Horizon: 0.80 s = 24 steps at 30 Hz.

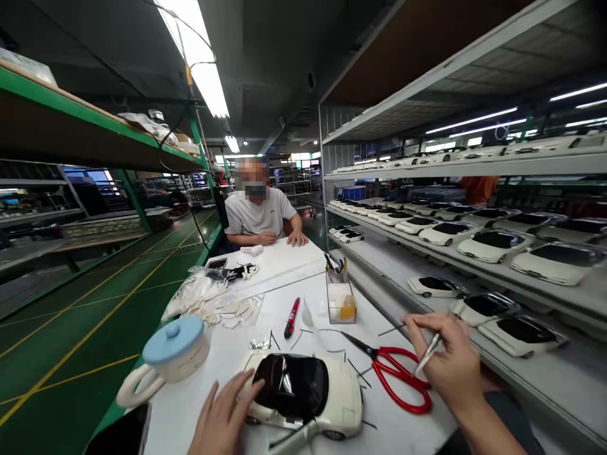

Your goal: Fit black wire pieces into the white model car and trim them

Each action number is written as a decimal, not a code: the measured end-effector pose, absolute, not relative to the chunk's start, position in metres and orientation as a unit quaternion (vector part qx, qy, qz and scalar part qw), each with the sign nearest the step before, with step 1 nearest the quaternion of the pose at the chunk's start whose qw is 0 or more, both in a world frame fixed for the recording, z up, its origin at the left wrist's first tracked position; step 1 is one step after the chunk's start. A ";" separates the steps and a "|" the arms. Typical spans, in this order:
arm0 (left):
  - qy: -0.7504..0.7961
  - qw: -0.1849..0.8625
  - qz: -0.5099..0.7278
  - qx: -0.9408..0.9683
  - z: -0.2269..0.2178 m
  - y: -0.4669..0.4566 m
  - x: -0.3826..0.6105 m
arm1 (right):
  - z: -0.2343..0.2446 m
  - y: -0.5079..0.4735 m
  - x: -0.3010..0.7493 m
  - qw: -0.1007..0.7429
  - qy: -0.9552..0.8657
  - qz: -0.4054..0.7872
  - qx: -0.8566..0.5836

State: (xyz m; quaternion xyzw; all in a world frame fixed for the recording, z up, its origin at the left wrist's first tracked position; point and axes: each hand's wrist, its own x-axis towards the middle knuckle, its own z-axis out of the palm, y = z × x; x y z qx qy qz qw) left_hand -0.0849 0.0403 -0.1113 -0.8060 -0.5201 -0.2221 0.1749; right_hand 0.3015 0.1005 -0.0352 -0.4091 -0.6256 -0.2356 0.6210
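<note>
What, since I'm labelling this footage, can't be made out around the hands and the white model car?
Head view: the near-left corner of the model car is partly hidden by the left hand.
Head view: the silver tool is partly covered by the right hand; its type is unclear.
Head view: the mug has its inside hidden by a blue lid.
Head view: the dark-screened device is cut off by the bottom edge.

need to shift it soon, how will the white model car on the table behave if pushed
The white model car may roll, since wheels show along its side. Its shiny dark top, reflecting light, could feel slippery.
</note>
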 end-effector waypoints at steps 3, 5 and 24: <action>-0.545 0.180 -0.209 -0.792 -0.100 0.042 -0.088 | -0.041 0.110 0.307 0.599 -0.647 -0.228 -0.412; -0.551 0.168 -0.190 -0.795 -0.093 0.046 -0.085 | -0.042 0.121 0.307 0.598 -0.650 -0.206 -0.422; -0.515 0.070 -0.150 -0.841 -0.063 0.079 -0.072 | -0.020 0.201 0.258 0.412 -0.733 -0.140 -0.523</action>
